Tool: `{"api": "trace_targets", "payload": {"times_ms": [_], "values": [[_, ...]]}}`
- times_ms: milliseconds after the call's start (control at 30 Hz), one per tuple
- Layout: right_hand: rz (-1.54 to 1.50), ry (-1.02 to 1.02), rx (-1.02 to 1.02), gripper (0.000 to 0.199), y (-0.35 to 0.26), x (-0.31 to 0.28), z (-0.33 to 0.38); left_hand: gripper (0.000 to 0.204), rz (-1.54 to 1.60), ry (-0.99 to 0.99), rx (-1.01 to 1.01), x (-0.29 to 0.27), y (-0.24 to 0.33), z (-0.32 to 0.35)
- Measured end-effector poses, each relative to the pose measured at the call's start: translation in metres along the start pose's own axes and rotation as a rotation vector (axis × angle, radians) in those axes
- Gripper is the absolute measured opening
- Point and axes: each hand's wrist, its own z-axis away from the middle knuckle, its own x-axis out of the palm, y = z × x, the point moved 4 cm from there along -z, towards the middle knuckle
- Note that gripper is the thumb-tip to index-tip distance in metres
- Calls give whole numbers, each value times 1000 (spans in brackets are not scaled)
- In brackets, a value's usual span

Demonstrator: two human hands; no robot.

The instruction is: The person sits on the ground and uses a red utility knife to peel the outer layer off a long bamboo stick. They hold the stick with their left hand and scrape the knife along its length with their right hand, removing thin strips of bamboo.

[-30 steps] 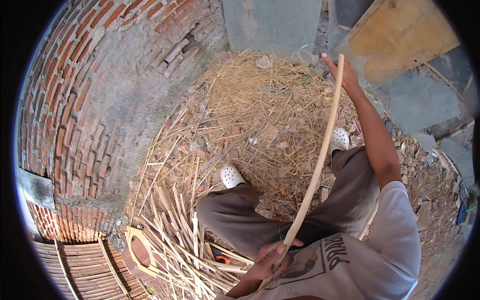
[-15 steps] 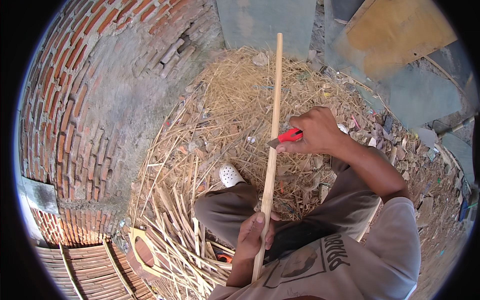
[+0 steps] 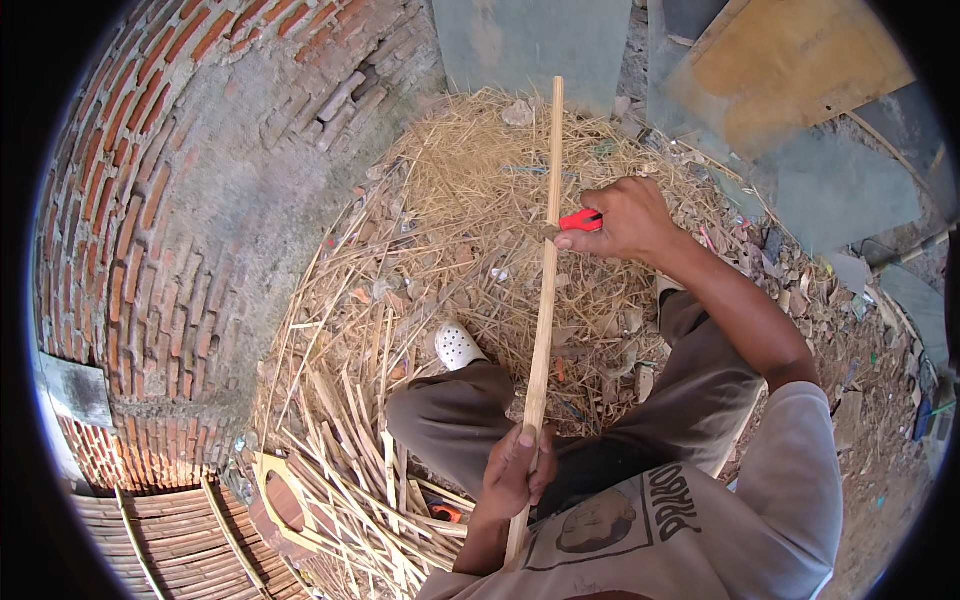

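Observation:
A long pale stick, wood or bamboo, runs upright through the middle of the view, its lower end against my shirt. My left hand is closed around it near that end, with the thumb along the front. In my right hand is a utility knife with a red handle. Its blade end meets the stick above the middle, and the blade itself is mostly hidden there. The right thumb lies beside the stick just below the knife.
Split strips lie heaped at my lower left, near a slatted bamboo panel. Straw-like shavings and debris cover the ground. A brick wall stands left; grey and tan sheets lean at the upper right. My white clog shows.
My right hand has moved the knife up along the stick, away from my body. The left hand keeps its grip, and the stick's top has dipped slightly.

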Motion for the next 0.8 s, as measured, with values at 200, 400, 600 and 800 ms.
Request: {"api": "trace_targets", "payload": {"times_ms": [200, 400, 600, 800], "values": [[-3, 88, 63, 78, 28, -4, -16, 30, 49, -20, -11, 0, -7, 9], [-1, 136, 129, 78, 47, -7, -33, 30, 32, -38, -30, -2, -10, 19], [-180, 148, 608, 84, 134, -21, -39, 29, -72, -99, -182, 4, -24, 46], [-168, 15, 631, 83, 140, -20, -17, 30, -114, 6, -122, -13, -24, 42]]}}
